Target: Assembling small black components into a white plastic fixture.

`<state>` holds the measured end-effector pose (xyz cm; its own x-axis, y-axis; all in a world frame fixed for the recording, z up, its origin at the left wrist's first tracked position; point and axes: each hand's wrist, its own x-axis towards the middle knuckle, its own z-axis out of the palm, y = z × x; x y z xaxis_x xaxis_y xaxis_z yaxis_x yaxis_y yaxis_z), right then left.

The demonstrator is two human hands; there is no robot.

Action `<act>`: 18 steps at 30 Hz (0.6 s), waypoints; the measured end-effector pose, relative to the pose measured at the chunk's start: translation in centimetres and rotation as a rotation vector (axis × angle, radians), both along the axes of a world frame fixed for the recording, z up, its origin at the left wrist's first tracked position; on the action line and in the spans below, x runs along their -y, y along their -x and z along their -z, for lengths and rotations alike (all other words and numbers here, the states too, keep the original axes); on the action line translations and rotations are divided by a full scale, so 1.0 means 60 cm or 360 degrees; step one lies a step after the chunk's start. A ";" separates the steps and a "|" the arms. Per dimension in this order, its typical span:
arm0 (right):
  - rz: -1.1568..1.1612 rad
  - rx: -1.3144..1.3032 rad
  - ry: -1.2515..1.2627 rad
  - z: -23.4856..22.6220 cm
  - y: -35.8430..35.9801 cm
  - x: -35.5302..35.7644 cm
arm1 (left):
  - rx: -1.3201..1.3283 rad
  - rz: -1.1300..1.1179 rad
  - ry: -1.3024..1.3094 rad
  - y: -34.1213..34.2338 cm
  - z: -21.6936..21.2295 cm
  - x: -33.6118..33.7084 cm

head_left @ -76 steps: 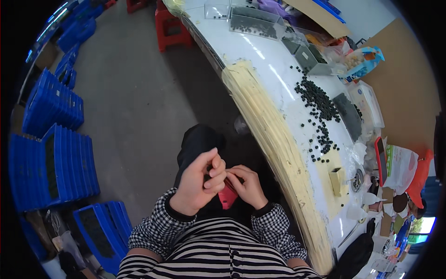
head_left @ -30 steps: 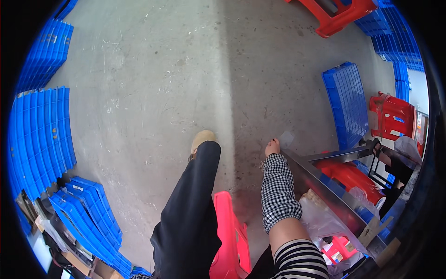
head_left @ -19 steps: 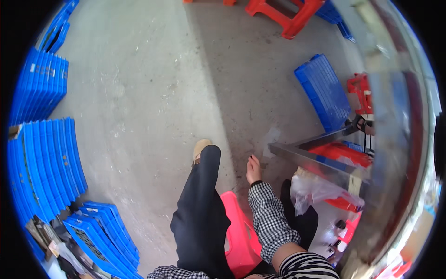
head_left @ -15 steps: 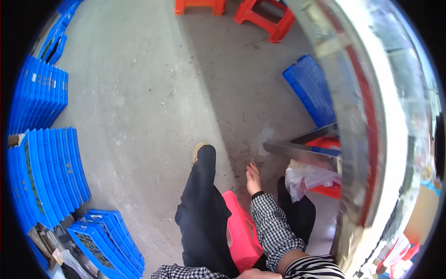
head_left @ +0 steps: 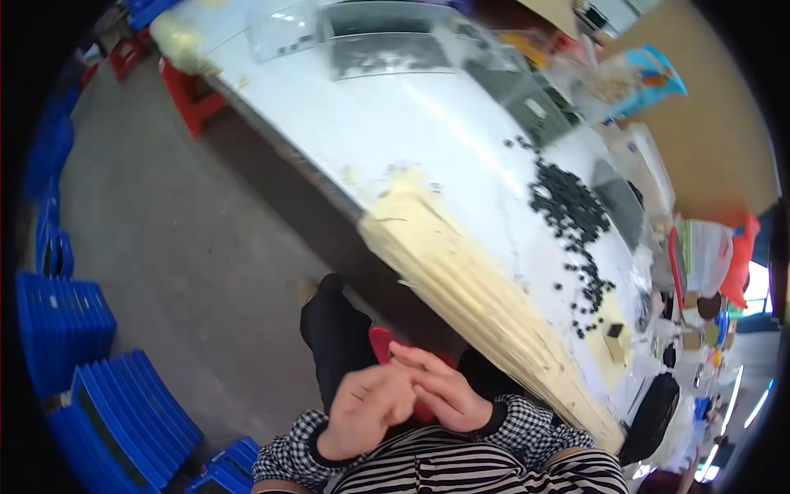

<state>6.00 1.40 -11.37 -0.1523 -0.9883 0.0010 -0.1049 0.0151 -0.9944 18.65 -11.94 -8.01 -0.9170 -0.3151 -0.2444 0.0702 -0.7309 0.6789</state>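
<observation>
My left hand (head_left: 362, 412) and my right hand (head_left: 453, 395) meet in front of my striped top, above my lap. The left fingers are curled and closed against the right fingers; whatever lies in them, if anything, is hidden. On the right hand the fingers are stretched toward the left hand with gaps between them, and I see nothing held there. Part of a red plastic stool (head_left: 380, 342) shows behind the hands. To the right, a white table (head_left: 461, 156) has a layered cream-coloured covering (head_left: 485, 313) along its near edge.
Many small black round parts (head_left: 568, 202) lie scattered on the table. Clear bins (head_left: 391, 53) and a blue bag (head_left: 650, 78) stand farther back. Stacked blue crates (head_left: 136, 420) line the left side. A red stool (head_left: 185, 95) stands by the table's far end.
My view has swung up and right, bringing the tabletop into sight. My right hand has come up from near the floor beside the stool to meet my left hand.
</observation>
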 end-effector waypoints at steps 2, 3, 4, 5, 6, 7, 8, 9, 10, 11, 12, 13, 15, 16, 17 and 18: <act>-0.0022 -0.0011 0.0119 -0.052 0.016 -0.048 | 0.0096 0.0019 -0.0221 0.039 -0.019 -0.008; -0.0023 0.0004 0.0156 -0.070 0.030 -0.075 | 0.0150 0.0076 -0.0332 0.052 -0.025 -0.016; -0.0031 0.0021 0.0193 -0.087 0.042 -0.101 | 0.0081 0.0099 -0.0374 0.063 -0.026 -0.029; 0.0016 -0.0084 0.0249 -0.110 0.051 -0.127 | 0.0131 0.0154 -0.0371 0.072 -0.033 -0.044; 0.0089 -0.0204 0.0300 -0.124 0.060 -0.152 | 0.0181 0.0210 -0.0367 0.084 -0.042 -0.059; 0.0148 -0.0302 0.0340 -0.133 0.065 -0.176 | 0.0155 0.0282 -0.0365 0.092 -0.048 -0.076; 0.0215 -0.0417 0.0365 -0.141 0.070 -0.194 | 0.0149 0.0361 -0.0309 0.103 -0.054 -0.095; 0.0336 -0.0567 0.0386 -0.146 0.072 -0.211 | 0.0142 0.0441 -0.0255 0.115 -0.059 -0.115; 0.0383 -0.0569 0.0433 -0.149 0.077 -0.227 | 0.0118 0.0510 -0.0161 0.128 -0.074 -0.135; 0.0435 -0.0575 0.0471 -0.149 0.080 -0.241 | 0.0201 0.0600 -0.0122 0.136 -0.083 -0.154; 0.0482 -0.0581 0.0508 -0.152 0.083 -0.252 | 0.0167 0.0650 -0.0069 0.151 -0.092 -0.168; 0.0501 -0.0422 0.0422 -0.164 0.086 -0.263 | 0.0143 0.0704 -0.0044 0.161 -0.096 -0.183; 0.0604 -0.0829 0.0413 -0.175 0.099 -0.295 | 0.0234 0.0771 0.0080 0.181 -0.117 -0.219; 0.0630 -0.1052 0.0428 -0.179 0.108 -0.304 | 0.0147 0.0782 0.0154 0.187 -0.115 -0.226; 0.0606 -0.1050 0.0360 -0.195 0.110 -0.321 | 0.0086 0.0838 0.0197 0.191 -0.114 -0.230; 0.0660 -0.1093 0.0352 -0.194 0.106 -0.331 | 0.0026 0.0889 0.0239 0.195 -0.113 -0.235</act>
